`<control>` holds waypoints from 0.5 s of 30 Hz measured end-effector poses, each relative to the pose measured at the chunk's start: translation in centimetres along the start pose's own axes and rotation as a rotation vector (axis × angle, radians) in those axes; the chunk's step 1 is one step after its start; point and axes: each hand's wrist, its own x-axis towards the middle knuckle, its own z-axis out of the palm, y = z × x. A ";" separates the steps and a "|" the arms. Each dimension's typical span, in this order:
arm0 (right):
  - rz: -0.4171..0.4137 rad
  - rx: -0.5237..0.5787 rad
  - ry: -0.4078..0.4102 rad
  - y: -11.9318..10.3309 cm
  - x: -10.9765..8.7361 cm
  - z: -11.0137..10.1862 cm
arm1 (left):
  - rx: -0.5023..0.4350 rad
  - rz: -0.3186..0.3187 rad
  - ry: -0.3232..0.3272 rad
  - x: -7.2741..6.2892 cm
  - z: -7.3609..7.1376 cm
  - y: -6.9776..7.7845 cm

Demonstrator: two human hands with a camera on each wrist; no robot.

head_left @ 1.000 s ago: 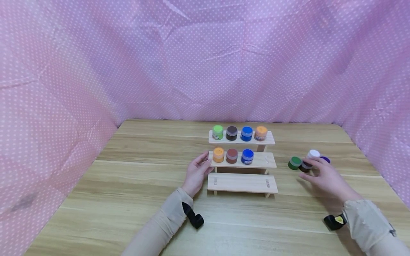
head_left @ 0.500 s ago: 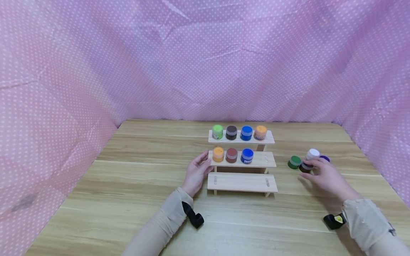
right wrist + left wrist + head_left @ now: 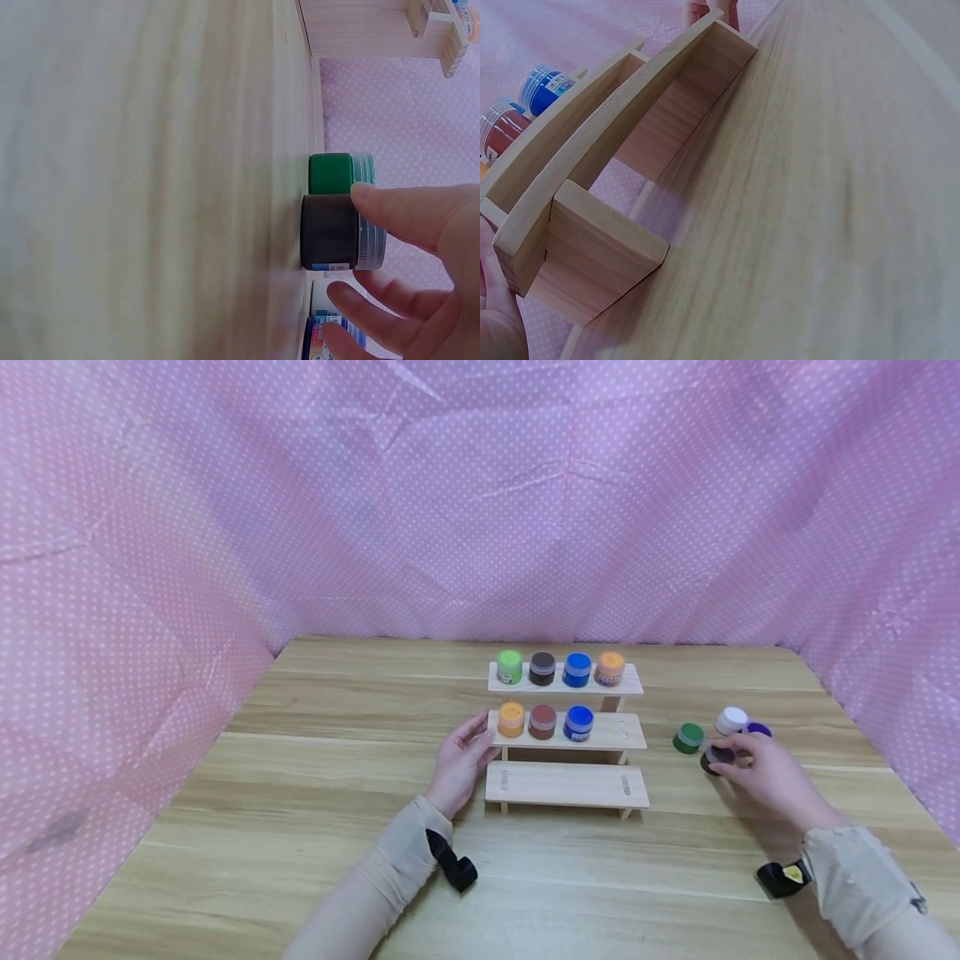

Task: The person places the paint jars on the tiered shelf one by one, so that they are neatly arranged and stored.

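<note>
My right hand (image 3: 772,781) pinches a dark paint jar (image 3: 716,762) by its clear lid, thumb on one side and a finger on the other. In the right wrist view this dark jar (image 3: 330,232) overlaps a green paint jar (image 3: 328,174), and its base is close to the tabletop. At the left end of a three-tier wooden rack (image 3: 567,785), my left hand (image 3: 459,768) holds the middle tier's edge. Three jars, orange (image 3: 512,720), brown-red (image 3: 542,722) and blue (image 3: 578,723), stand on that tier. The front tier is bare.
Several jars line the back tier (image 3: 558,688), among them a light green jar (image 3: 509,667). By my right hand are a green jar (image 3: 687,739), a white jar (image 3: 731,720) and a purple-blue jar (image 3: 757,729). A pink dotted cloth (image 3: 480,510) hangs behind the table.
My right hand's fingers have closed on the dark jar's lid. That jar has come slightly nearer, away from the white and green jars. My left hand stays at the rack.
</note>
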 end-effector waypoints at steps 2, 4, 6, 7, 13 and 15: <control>0.008 0.013 -0.012 0.0 0.0 0.0 | 0.001 0.002 0.002 0.0 0.0 0.0; 0.013 0.020 -0.020 0.0 0.0 0.0 | 0.000 0.010 -0.001 0.1 0.0 0.0; 0.015 0.026 -0.026 0.0 0.0 0.0 | -0.013 0.014 -0.002 0.1 0.0 -0.1; 0.016 0.029 -0.029 0.0 0.0 0.0 | -0.018 0.016 -0.002 0.1 0.0 -0.1; 0.027 0.063 -0.055 -0.2 -0.2 0.0 | -0.017 0.016 -0.002 0.2 0.0 -0.1; 0.033 0.066 -0.062 -0.3 -0.3 0.1 | -0.014 0.015 -0.004 0.2 0.0 -0.1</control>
